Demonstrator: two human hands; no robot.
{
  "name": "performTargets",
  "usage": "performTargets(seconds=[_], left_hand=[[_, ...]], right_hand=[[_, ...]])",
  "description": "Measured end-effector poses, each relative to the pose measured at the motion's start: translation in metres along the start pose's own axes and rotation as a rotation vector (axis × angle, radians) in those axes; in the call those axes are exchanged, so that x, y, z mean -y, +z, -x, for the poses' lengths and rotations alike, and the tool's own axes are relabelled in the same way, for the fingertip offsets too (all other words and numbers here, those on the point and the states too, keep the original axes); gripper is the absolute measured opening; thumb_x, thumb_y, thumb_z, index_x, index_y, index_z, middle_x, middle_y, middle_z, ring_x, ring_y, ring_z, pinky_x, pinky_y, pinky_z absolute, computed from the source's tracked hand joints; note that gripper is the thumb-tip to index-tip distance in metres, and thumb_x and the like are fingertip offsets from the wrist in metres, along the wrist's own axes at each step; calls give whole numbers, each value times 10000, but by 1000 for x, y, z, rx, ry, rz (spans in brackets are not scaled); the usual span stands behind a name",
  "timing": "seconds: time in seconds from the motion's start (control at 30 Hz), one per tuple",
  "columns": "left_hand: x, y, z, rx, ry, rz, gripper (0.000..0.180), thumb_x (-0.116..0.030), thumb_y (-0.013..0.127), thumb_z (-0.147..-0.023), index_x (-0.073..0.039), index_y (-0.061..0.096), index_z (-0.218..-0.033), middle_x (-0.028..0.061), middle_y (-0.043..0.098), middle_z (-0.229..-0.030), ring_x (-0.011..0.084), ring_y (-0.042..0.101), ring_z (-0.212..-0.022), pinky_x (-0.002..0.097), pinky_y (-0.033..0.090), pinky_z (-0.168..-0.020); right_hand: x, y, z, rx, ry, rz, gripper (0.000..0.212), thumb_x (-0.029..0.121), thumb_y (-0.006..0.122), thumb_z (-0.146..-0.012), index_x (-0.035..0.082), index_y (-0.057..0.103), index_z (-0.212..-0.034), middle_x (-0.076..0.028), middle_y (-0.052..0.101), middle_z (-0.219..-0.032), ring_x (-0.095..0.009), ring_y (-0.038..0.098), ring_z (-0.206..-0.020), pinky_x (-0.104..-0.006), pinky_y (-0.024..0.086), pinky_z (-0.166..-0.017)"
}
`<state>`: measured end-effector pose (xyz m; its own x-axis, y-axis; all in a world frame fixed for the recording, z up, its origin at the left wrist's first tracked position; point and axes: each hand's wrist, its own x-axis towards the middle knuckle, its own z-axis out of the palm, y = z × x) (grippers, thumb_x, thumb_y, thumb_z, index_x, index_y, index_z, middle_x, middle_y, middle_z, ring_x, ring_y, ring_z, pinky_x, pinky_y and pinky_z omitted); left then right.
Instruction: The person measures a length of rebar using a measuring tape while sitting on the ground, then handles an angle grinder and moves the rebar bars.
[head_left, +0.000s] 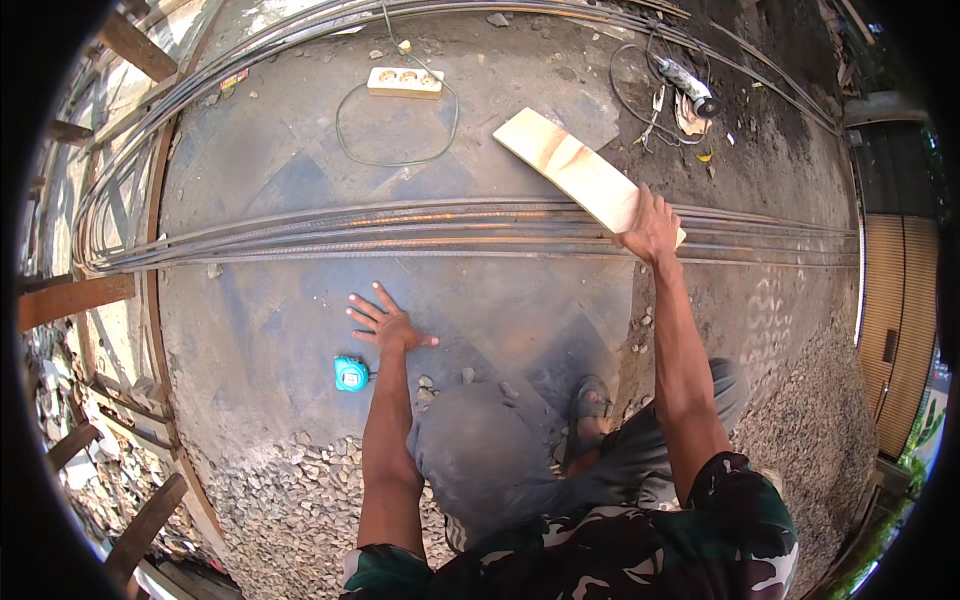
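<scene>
The right hand (650, 228) grips one end of a pale wooden board (575, 170) that lies across the long steel bars (400, 228). The left hand (385, 322) is spread flat on the concrete floor (270, 180), holding nothing, near a blue tape measure (351, 373). The board is not yet let go. Gravel (290, 500) lies nearby, outdoors.

Two hands: left hand (385, 325) flat on the floor, right hand (650, 225) on one wooden board (575, 170)
One blue tape measure (351, 373)
One white power strip (405, 82)
One power tool (688, 85)
One bundle of long steel bars (400, 225), too many to count
</scene>
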<state>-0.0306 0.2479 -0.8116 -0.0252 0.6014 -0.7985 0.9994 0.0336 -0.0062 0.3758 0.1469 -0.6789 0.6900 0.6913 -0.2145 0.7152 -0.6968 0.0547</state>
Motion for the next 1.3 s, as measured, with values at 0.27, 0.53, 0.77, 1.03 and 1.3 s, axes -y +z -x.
performTargets(seconds=[0.27, 0.53, 0.77, 1.03, 1.3], left_hand=[[-33, 24, 11, -825, 729, -19, 902, -267, 786, -731, -22, 283, -1438, 264, 254, -1466, 412, 257, -1359, 533, 283, -1053], [-126, 6, -5, -874, 984, -414, 184, -116, 596, -799, -78, 560, -976, 77, 494, -1035, 264, 496, -1014, 424, 406, -850], [-118, -3, -28, -911, 1040, -724, 138, -150, 584, -806, -98, 590, -933, 67, 511, -994, 228, 536, -938, 382, 498, -666], [-125, -47, -21, -598, 1134, -710, 174, -72, 518, -831, -56, 585, -990, 163, 637, -913, 336, 672, -773, 427, 540, -649], [-121, -71, -4, -574, 1163, -631, 187, -60, 510, -823, -43, 607, -982, 163, 671, -907, 334, 676, -827, 438, 535, -682]], right_hand=[[-31, 95, 202, -51, 545, -864, 793, 200, 781, -475, 0, 503, -1190, -227, 563, -1139, -400, 515, -1113, -445, 420, -963], [-16, 152, 288, 54, 342, -779, 1011, 247, 803, -468, -25, 343, -1327, -239, 441, -1222, -402, 389, -1192, -461, 312, -1031], [-8, 155, 326, 194, 268, -649, 1090, 273, 828, -446, 26, 301, -1367, -218, 420, -1238, -390, 361, -1230, -472, 269, -1076], [-5, 157, 343, 216, 273, -694, 1106, 300, 850, -451, 48, 280, -1365, -191, 398, -1239, -378, 347, -1230, -493, 263, -1047], [9, 137, 339, 215, 253, -600, 1099, 315, 834, -476, 28, 260, -1368, -182, 400, -1240, -368, 347, -1219, -479, 245, -1043]])
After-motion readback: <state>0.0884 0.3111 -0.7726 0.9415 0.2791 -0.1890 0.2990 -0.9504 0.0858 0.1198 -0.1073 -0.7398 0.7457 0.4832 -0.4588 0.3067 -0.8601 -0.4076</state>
